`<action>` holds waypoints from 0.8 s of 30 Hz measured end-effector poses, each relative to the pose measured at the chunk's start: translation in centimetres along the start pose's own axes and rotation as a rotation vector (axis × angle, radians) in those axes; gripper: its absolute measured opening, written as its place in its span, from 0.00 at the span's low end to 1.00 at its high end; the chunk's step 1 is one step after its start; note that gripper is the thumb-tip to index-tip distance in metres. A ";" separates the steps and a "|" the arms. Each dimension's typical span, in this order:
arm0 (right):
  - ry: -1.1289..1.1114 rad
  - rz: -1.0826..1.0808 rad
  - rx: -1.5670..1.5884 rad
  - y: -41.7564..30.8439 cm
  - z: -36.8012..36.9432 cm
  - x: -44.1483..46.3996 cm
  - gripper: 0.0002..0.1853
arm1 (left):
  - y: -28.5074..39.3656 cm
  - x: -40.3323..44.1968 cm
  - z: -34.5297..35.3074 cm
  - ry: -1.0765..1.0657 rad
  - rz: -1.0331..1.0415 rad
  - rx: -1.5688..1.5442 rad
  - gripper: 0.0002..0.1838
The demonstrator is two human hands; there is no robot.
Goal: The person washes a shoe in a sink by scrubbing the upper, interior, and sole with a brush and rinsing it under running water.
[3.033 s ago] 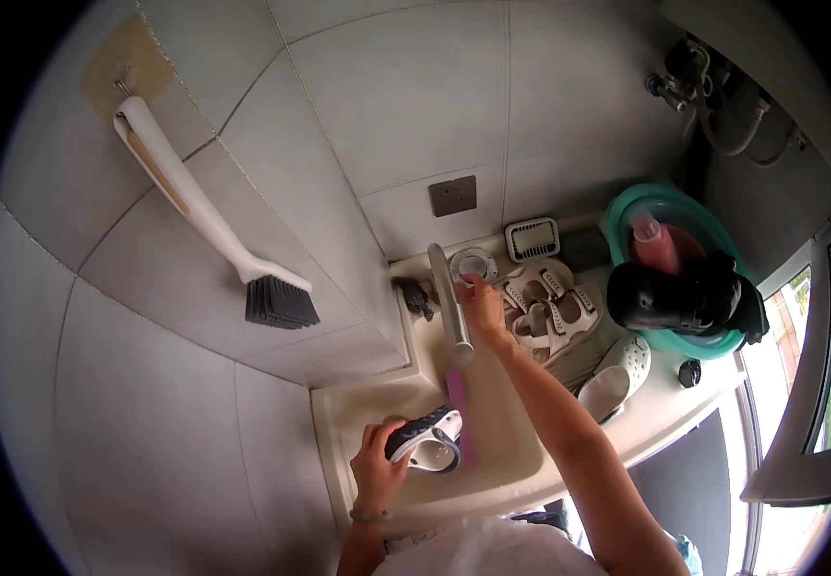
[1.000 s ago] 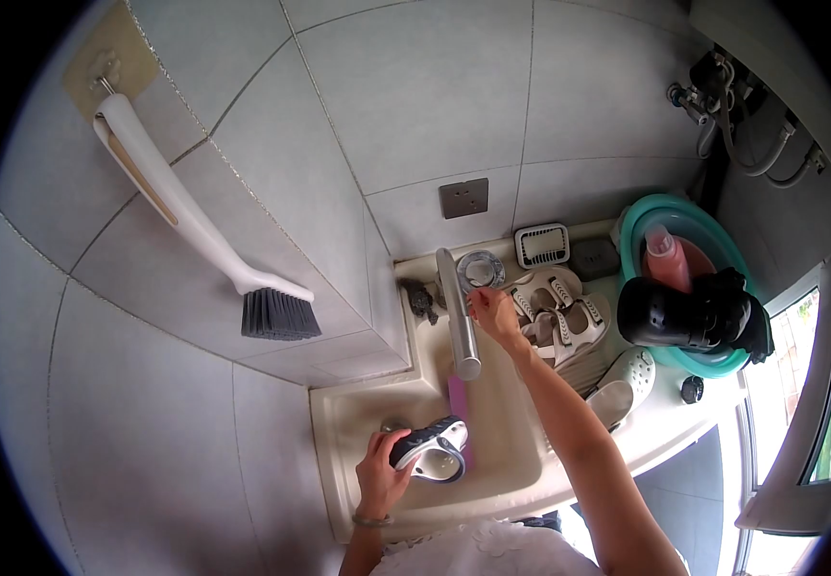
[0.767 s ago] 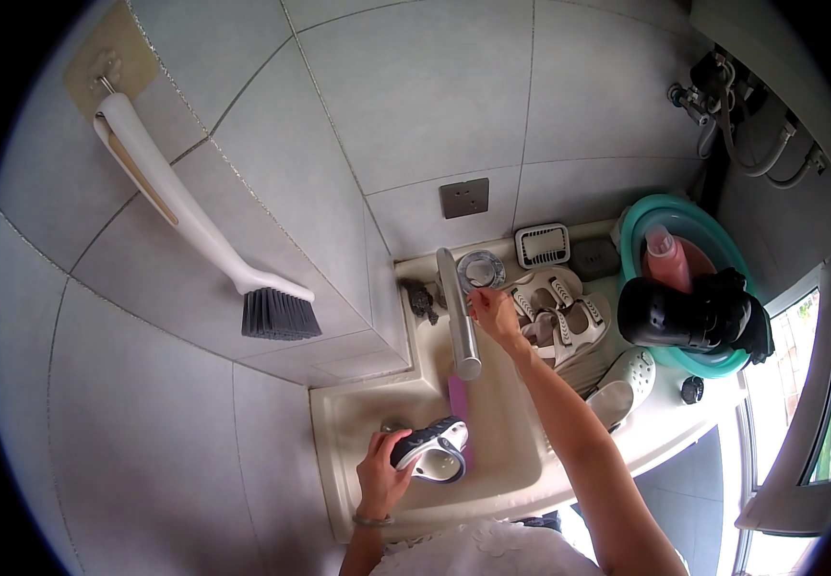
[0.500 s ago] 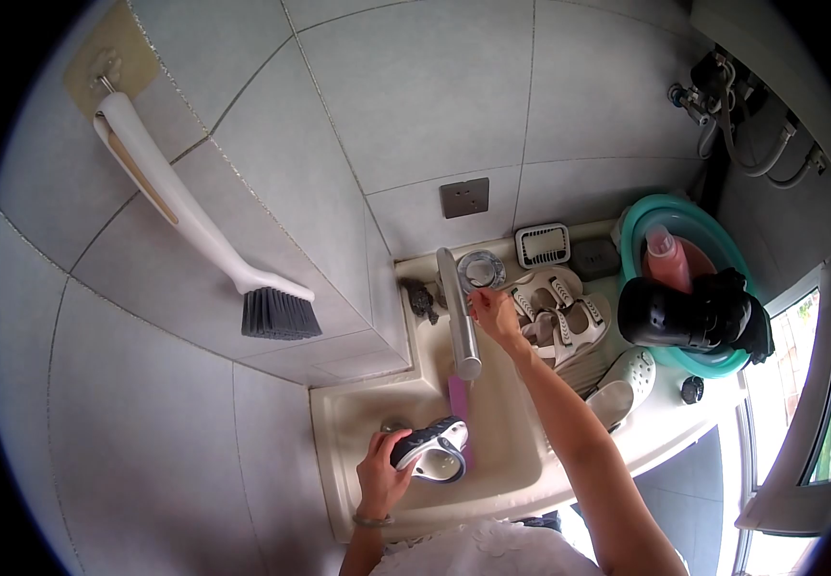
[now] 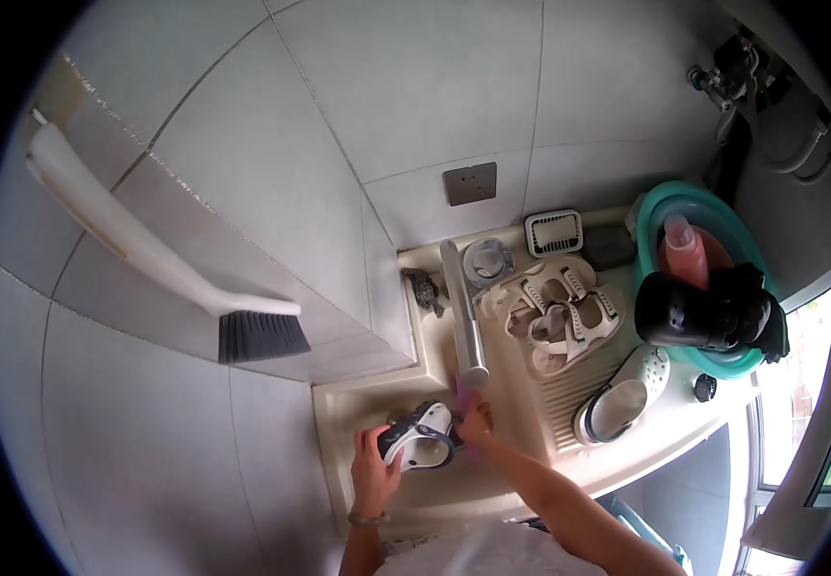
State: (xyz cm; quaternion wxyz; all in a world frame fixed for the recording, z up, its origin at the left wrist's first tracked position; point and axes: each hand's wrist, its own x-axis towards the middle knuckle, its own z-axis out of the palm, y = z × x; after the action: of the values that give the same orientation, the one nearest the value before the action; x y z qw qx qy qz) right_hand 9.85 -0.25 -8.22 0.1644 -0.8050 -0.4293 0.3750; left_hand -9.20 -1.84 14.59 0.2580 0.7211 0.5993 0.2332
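Observation:
My left hand (image 5: 374, 477) grips a white clog (image 5: 430, 432) with a dark sole and dark strap, held tilted over the cream sink (image 5: 339, 403). Close against the clog's other side is my right hand (image 5: 476, 423), fingers curled by a dark part; what they hold, if anything, I cannot make out. Just above that hand is the spout of the silver faucet (image 5: 470, 346). A purple strip (image 5: 464, 392) shows behind the spout and right hand, partly hidden.
On the ribbed drainboard lie beige sandals (image 5: 559, 317) and a second white clog (image 5: 622, 398). A teal basin (image 5: 660, 206) holds a pink bottle (image 5: 684, 252) and a black object (image 5: 675, 312). A long brush (image 5: 147, 235) hangs on the left wall. A soap dish (image 5: 554, 233) stands behind.
My right hand has moved from beside the top of the faucet down to the clog under the spout. The left hand still holds the clog, and the view has shifted slightly.

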 end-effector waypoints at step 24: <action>-0.044 0.001 0.367 2.4 -12.5 -7.7 0.25 | -3.2 3.9 13.8 0.149 0.184 -0.266 0.26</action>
State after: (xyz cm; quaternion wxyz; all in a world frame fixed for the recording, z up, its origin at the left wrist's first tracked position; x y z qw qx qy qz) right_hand 17.77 -7.22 2.24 0.2991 -0.7531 -0.3569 0.4648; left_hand -2.01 1.24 2.18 0.2834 0.7133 0.5120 0.3856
